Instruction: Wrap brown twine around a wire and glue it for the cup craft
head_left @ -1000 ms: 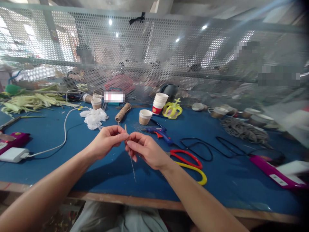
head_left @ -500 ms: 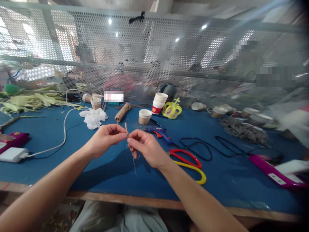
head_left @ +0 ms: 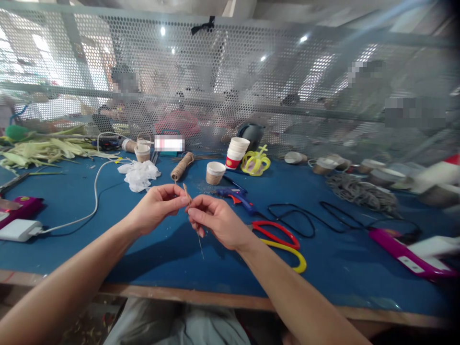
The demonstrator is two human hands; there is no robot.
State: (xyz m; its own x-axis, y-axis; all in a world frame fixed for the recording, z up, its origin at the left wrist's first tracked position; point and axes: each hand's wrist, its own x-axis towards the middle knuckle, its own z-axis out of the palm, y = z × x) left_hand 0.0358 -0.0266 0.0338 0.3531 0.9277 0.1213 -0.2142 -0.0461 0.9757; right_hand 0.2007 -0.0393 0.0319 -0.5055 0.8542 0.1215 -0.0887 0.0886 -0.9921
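Observation:
My left hand [head_left: 158, 207] pinches a thin piece of brown twine [head_left: 186, 190] between thumb and fingers. Close against it, my right hand [head_left: 212, 218] grips the same twine, with a loose thread hanging below its fingers. Just beyond the hands lies a roll of twine [head_left: 182, 166]. A small cup wrapped in twine [head_left: 215, 173] stands to the right of the roll. The blue glue gun [head_left: 235, 195] rests beyond my right hand, and scissors with red and yellow handles [head_left: 276, 232] lie to the right of it.
White crumpled material [head_left: 139, 175], stacked paper cups [head_left: 237, 152] and a yellow crown-shaped piece [head_left: 256, 163] stand farther back. Pale husks [head_left: 46, 149] lie at left. A grey cord bundle [head_left: 361, 194] and purple power strips [head_left: 404, 256] are at the sides. Perforated mesh [head_left: 215, 72] closes the back.
The twine's upper tip has tilted slightly left between my fingers. My right hand has shifted a little left, and its fingers have closed nearer to my left fingertips.

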